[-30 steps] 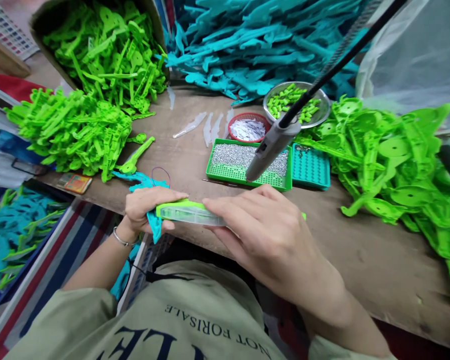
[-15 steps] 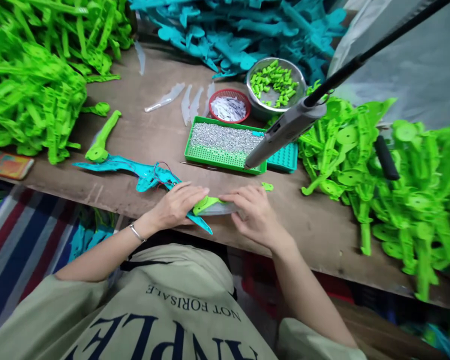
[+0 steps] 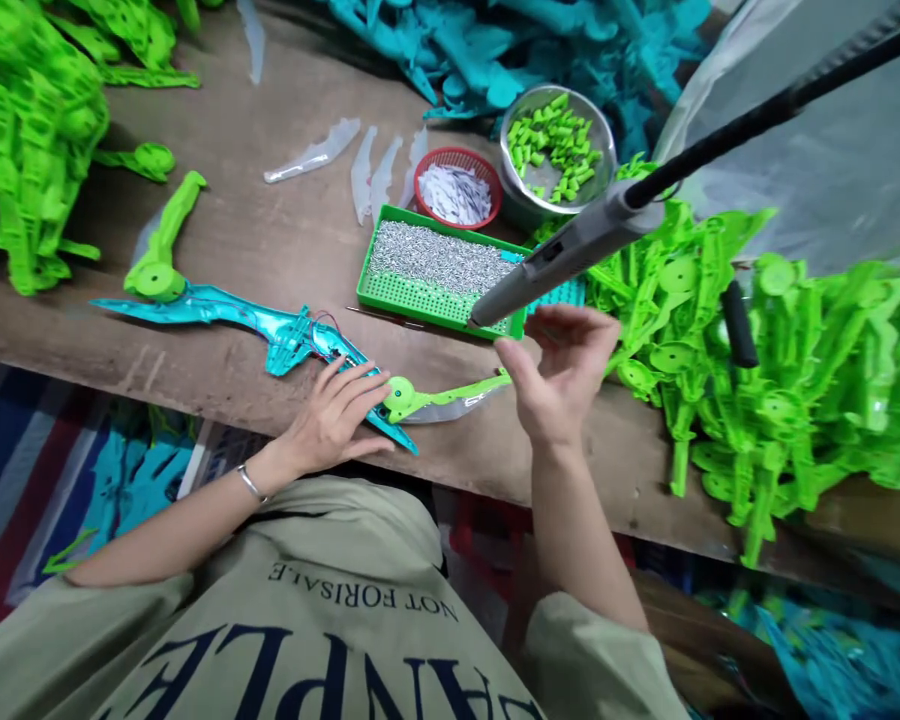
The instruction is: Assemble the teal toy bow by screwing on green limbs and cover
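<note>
A long teal plastic piece (image 3: 232, 312) with thin wires lies along the front of the table. My left hand (image 3: 339, 412) rests on its right part, fingers spread and flat. A green arm with a round hub (image 3: 400, 398) joins the teal piece just right of that hand, and a clear blade lies along it. Another green arm (image 3: 156, 272) sits at the teal piece's left part. My right hand (image 3: 562, 375) is raised near the green arm's right tip, thumb apart from the fingers, holding nothing visible. Beyond stands a green tray of small screws (image 3: 431, 262), below a grey electric screwdriver (image 3: 562, 258).
Green part piles (image 3: 30, 150) (image 3: 817, 380) stand left and right, a teal pile (image 3: 487, 60) at the back. A red basket (image 3: 459, 188) and metal bowl (image 3: 559, 150) sit behind the tray. Clear blades (image 3: 315, 150) lie left of the basket. The screwdriver hangs from a black cable.
My right hand has lifted off the green arm and moved right and up, opening. My left hand has flattened on the teal piece. The green arm and clear blade now show in full. The view has shifted.
</note>
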Motion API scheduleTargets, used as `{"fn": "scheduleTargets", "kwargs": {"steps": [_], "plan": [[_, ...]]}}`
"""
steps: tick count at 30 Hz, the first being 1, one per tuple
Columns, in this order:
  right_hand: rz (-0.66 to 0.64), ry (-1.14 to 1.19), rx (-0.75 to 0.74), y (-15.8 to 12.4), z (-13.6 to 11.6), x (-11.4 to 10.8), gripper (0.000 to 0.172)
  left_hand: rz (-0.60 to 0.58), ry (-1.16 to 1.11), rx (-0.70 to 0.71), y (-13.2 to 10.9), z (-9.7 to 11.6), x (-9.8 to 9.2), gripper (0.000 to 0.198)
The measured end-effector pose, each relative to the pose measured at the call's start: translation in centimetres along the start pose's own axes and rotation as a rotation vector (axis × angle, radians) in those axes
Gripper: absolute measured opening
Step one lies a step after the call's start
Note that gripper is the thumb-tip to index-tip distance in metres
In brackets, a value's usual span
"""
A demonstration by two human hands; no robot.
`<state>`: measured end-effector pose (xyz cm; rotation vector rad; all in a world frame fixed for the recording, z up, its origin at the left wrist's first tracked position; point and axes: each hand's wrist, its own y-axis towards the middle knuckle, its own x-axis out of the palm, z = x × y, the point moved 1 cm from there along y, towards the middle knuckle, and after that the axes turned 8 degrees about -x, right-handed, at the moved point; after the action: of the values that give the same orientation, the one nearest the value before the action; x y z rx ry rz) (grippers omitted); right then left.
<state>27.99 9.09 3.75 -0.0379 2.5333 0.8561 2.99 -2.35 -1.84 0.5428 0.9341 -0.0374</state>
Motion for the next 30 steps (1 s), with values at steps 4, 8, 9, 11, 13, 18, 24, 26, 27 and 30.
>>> {"fn": "scheduleTargets", "kwargs": {"steps": [4, 8, 9, 11, 13, 18, 24, 26, 27, 30], "plan": [[-0.142, 0.008, 0.013, 3.6, 0.2, 3.5, 0.064, 0.022, -0.004, -0.067, 0.0, 0.5, 0.5, 0.068], [-0.225, 0.017, -0.005, 5.0, -1.7, 5.3, 0.061, -0.027, -0.007, -0.073, 0.4, 0.9, 1.0, 0.067], [-0.231, 0.041, 0.001, 5.0, -2.5, 5.1, 0.062, -0.049, -0.008, -0.078, 0.5, 1.0, 1.0, 0.067], [-0.256, 0.101, 0.010, 4.6, -4.3, 4.5, 0.067, -0.092, -0.012, -0.092, 0.7, 1.0, 1.2, 0.065], [-0.300, 0.141, 0.020, 3.8, -5.9, 3.7, 0.078, -0.120, -0.024, -0.107, 0.9, 1.0, 1.3, 0.062], [-0.330, 0.284, 0.010, 1.1, -8.1, 3.2, 0.102, -0.108, -0.055, -0.109, 1.0, 0.9, 1.2, 0.061], [-0.321, 0.420, 0.057, -0.5, -9.0, 3.3, 0.096, -0.102, -0.032, -0.096, 1.0, 1.0, 1.1, 0.059], [-0.318, 0.459, 0.092, -0.5, -9.1, 3.3, 0.089, -0.092, -0.026, -0.085, 1.0, 0.9, 1.2, 0.060], [-0.301, 0.485, 0.113, -0.4, -9.2, 3.3, 0.084, -0.091, -0.024, -0.085, 1.0, 0.8, 1.2, 0.060], [-0.169, 0.607, 0.167, -0.3, -9.1, 3.6, 0.072, -0.106, -0.024, -0.103, 1.0, 0.7, 1.3, 0.060]]}}
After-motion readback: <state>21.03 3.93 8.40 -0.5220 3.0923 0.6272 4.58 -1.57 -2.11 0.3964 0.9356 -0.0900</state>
